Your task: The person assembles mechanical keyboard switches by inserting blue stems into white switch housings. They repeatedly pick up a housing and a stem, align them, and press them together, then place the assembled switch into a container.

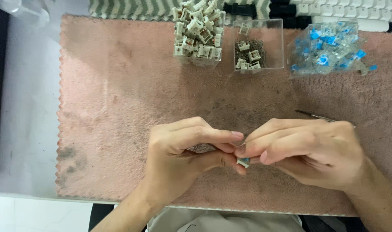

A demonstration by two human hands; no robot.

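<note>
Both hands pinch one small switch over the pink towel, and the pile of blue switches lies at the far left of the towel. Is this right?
Not quite. In the head view the pile of blue switches lies at the far right of the pink towel, not the far left. The rest holds: the left hand and right hand together pinch one small switch over the towel.

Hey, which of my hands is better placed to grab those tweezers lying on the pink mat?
Probably the right hand. The dark tweezers lie on the pink mat just behind its knuckles, while the left hand sits farther away. Both hands pinch a small white and blue switch, so one must release first.
</note>
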